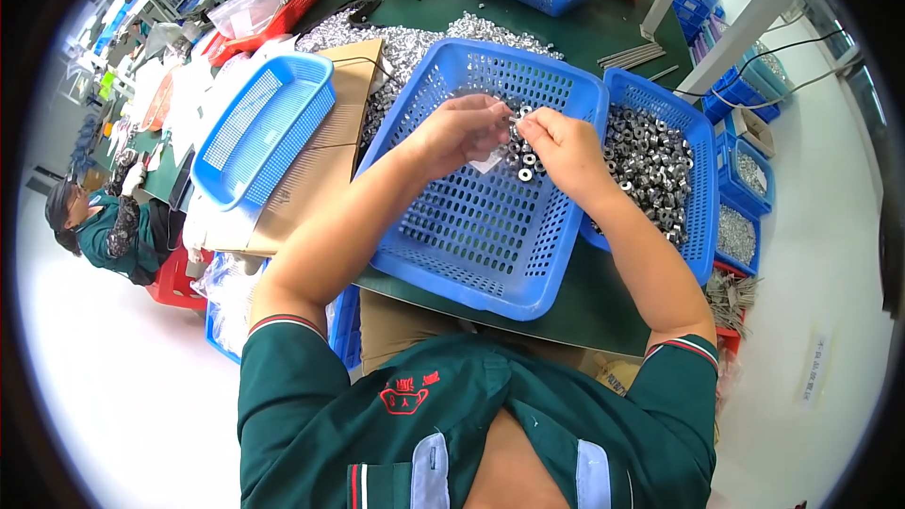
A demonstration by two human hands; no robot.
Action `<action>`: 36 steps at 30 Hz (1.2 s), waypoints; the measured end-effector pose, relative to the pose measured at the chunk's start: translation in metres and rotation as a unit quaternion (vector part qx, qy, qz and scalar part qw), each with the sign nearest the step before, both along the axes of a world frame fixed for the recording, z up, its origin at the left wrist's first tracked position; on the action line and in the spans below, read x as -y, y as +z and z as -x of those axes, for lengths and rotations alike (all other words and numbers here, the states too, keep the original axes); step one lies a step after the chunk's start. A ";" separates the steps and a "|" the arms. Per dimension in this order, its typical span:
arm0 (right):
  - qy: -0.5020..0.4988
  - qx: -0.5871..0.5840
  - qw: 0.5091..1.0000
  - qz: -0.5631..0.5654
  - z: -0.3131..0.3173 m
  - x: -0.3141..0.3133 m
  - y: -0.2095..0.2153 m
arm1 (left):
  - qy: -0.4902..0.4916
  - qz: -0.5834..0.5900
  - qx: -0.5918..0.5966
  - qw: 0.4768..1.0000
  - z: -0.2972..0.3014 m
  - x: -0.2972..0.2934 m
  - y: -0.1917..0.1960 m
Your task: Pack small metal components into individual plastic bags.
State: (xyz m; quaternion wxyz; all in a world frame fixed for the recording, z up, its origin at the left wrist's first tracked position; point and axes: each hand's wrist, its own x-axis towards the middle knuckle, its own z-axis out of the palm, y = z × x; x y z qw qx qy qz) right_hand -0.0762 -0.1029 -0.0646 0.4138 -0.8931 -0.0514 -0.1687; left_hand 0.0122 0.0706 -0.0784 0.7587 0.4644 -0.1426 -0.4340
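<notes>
My left hand point(459, 139) and my right hand point(567, 153) meet fingertip to fingertip above a large blue perforated basket point(471, 236). Both hands are closed in a pinch around something small and pale, too small to make out. The lower fingers of the left hand are curled and slightly blurred. Beneath the hands, a small heap of round metal nuts or collars point(525, 172) lies toward the far side of the basket. A clear scrap of plastic point(487, 163) shows just under my left hand.
Right of it, another blue basket point(649, 170) is full of dark metal parts. Shiny silver parts point(405, 42) are heaped on the green table behind. An empty-looking blue basket point(264, 127) rests on cardboard at left. A co-worker point(118, 221) sits far left; metal rods point(632, 57) lie far right.
</notes>
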 end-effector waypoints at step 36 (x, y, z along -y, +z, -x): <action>0.008 -0.017 0.998 -0.064 -0.007 0.000 0.002 | -0.015 -0.266 0.482 0.835 0.009 0.021 -0.028</action>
